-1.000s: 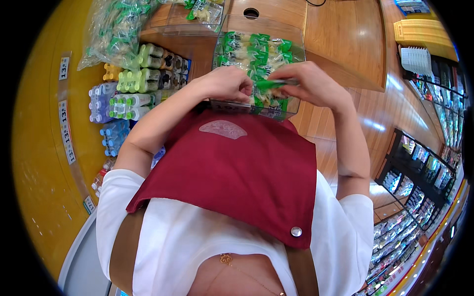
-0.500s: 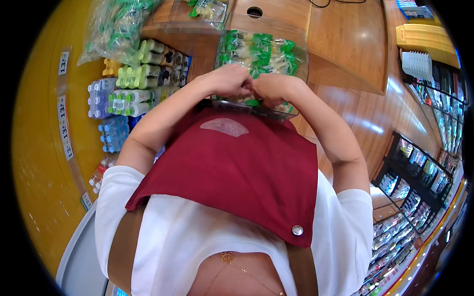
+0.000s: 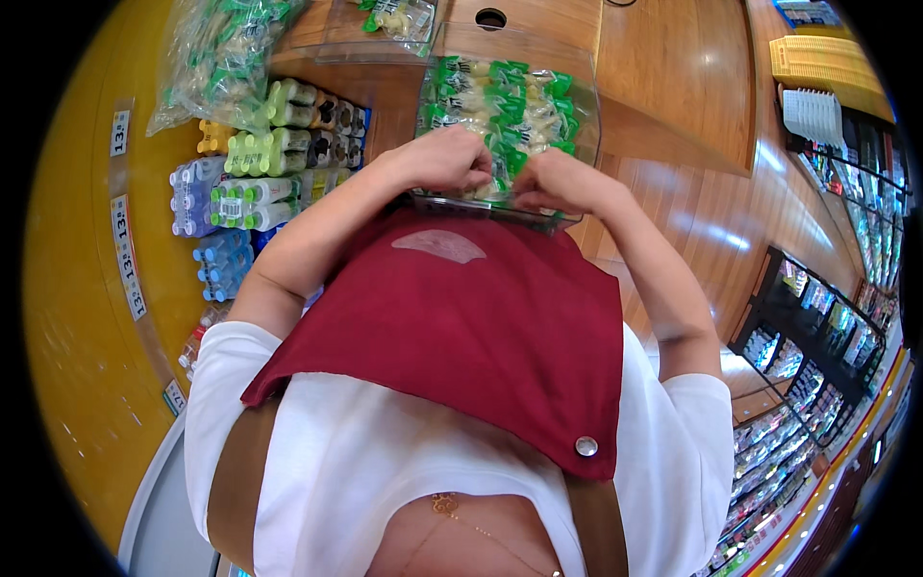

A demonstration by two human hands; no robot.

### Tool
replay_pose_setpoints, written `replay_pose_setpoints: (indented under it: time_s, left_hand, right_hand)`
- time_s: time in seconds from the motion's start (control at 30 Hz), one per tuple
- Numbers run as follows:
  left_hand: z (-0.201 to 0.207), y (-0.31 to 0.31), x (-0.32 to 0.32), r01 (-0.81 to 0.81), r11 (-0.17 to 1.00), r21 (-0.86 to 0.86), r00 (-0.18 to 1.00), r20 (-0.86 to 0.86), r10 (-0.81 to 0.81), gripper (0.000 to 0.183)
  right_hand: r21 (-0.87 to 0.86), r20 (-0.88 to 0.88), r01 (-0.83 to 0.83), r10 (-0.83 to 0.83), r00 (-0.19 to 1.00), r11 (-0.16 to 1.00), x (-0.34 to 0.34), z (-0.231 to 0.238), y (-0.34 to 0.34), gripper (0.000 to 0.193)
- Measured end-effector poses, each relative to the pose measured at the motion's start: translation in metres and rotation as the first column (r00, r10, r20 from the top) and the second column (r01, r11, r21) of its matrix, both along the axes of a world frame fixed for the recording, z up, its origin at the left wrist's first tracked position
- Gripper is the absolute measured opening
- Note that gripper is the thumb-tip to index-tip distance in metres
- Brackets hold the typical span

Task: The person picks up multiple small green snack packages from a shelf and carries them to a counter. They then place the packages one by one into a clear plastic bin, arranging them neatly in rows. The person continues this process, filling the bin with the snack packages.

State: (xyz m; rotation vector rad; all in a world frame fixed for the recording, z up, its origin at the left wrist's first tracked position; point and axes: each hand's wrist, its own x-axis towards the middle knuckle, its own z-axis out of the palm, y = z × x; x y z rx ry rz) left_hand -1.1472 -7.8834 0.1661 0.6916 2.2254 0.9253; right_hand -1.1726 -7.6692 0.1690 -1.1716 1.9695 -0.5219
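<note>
A clear plastic bin (image 3: 594,125) holds rows of small snack packets (image 3: 500,101), clear with green ends and pale contents. Over its near left part is my left hand (image 3: 450,159), fingers curled down among the packets; what they hold, if anything, is hidden. My right hand (image 3: 560,181) bends over the near right part, closed with its fingertips low between packets and the near wall. A short gap with packets showing lies between the two hands.
A large clear bag (image 3: 226,62) of similar packets stands far left, above shrink-wrapped bottle packs (image 3: 260,202). Another clear bin (image 3: 375,43) with a few packets sits beyond. A wooden counter (image 3: 673,77) with a round hole extends right; stocked shelves (image 3: 808,346) line the right side.
My right hand has moved right, away from my left hand, opening a gap between them over the packets. My left hand has barely moved.
</note>
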Motion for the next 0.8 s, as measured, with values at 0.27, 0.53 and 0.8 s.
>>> replay_pose_setpoints:
  time_s: [0.27, 0.53, 0.8]
  left_hand:
    - [0.007, 0.013, 0.01, -0.032, 0.993, 0.115, 0.999, -0.015, 0.034, 0.018]
    - [0.016, 0.026, 0.009, 0.006, 1.0, 0.029, 0.999, -0.035, -0.005, 0.013]
    - [0.005, 0.029, 0.009, 0.074, 0.997, -0.024, 0.991, -0.106, -0.077, 0.011]
  right_hand:
    - [0.207, 0.057, 0.296, -0.313, 0.948, 0.933, -0.021, 0.026, 0.006, 0.024]
    - [0.287, -0.192, 0.131, -0.077, 0.978, 0.949, 0.0, -0.005, -0.004, 0.009]
    - [0.252, -0.387, 0.057, 0.046, 0.921, 0.966, 0.016, 0.012, 0.001, 0.007]
